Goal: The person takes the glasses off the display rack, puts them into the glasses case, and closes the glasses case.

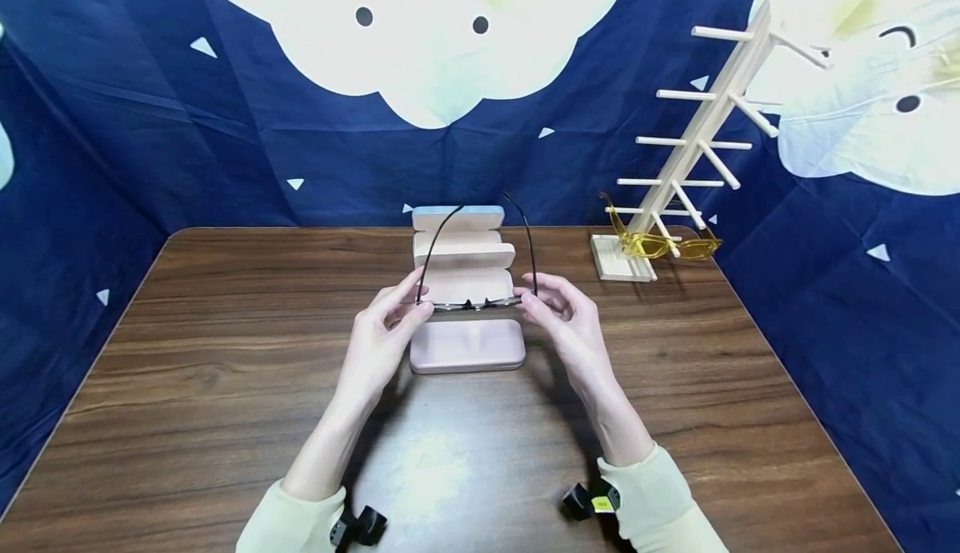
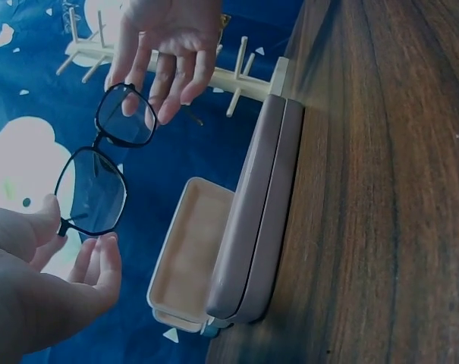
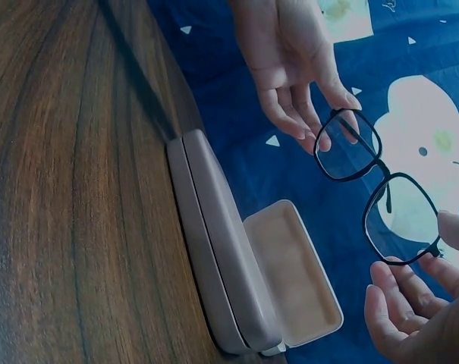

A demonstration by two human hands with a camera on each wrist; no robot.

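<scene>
Black-framed eyeglasses (image 1: 468, 306) with clear lenses are held above a pale pink eyeglass case (image 1: 467, 346). Their temples are unfolded and point away from the person. At the left end of the frame, the left hand (image 1: 378, 336) pinches the hinge area between thumb and fingers. The right hand (image 1: 573, 328) does the same at the right end. Behind the closed front section, the case's open tiers (image 1: 453, 285) show a beige lining. In the left wrist view the lenses (image 2: 92, 193) hang apart from the case, whose raised lid (image 2: 190, 254) stands beyond it.
A wooden peg rack (image 1: 686, 132) stands at the back right of the brown wooden table (image 1: 225, 370). Yellow-framed glasses (image 1: 648, 245) hang on its low pegs. Behind the table is a blue curtain (image 1: 225, 161) with white cloud faces.
</scene>
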